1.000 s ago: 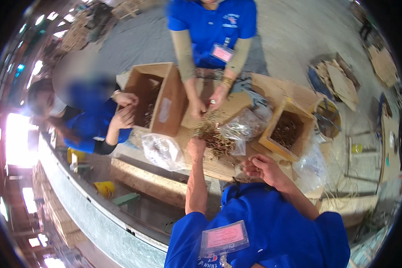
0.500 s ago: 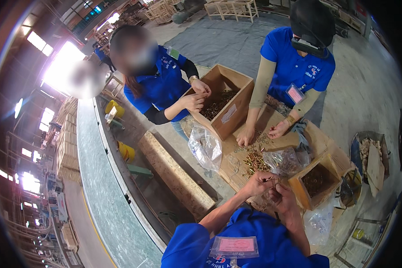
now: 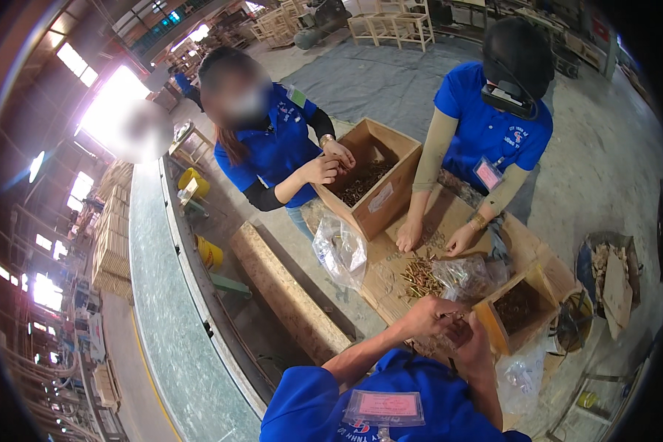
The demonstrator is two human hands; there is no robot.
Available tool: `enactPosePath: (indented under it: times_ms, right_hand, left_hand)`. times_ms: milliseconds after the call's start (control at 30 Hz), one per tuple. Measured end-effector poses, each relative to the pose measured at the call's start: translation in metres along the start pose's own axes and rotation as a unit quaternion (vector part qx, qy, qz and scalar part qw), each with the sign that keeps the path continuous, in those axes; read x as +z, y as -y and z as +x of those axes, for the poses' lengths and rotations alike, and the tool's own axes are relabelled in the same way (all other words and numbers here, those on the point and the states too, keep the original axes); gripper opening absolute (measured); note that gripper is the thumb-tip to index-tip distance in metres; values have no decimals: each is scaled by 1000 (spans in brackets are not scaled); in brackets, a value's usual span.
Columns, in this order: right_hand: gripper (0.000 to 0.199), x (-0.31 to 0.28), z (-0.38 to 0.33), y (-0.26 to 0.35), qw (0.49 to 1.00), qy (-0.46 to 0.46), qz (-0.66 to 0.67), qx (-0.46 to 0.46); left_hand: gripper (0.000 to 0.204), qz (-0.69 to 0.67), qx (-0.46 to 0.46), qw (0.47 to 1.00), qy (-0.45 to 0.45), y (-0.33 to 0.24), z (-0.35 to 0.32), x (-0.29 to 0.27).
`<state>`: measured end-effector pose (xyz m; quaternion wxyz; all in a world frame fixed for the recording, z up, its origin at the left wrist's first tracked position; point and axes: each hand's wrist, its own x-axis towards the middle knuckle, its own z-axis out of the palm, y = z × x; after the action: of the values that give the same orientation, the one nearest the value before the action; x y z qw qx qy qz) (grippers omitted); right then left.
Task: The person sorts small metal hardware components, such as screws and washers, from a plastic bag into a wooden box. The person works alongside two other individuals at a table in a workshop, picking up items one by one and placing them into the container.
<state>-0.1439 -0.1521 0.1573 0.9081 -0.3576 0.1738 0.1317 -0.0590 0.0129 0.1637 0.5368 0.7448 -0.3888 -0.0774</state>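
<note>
Swung leftward since a moment ago, the view shows both hands, left hand [image 3: 427, 315] and right hand [image 3: 470, 340], clenched together around a clear bag [image 3: 449, 335] beside the screw pile [image 3: 420, 276], keeping its mouth gathered.

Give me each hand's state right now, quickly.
Left hand: closed on a small clear plastic bag, fingers curled.
Right hand: on the same bag; open or closed cannot be told.
</note>
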Motion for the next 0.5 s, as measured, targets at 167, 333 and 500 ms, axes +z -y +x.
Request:
enactPosePath:
  times_ms: [167,333,500]
  right_hand:
    - [29,-34,4,-14,1000,-8,-10,14]
    - [28,-40,14,-8,999,-36,-3,38]
    - [39,-34,20,-22,996,-25,11,89]
  left_hand:
    - [21,-70,-95,993,-5,14,-9,11]
    - [28,-524,-354,764,-129,37,-27,27]
    - [20,-586,-358,716,-128,38,-31,37]
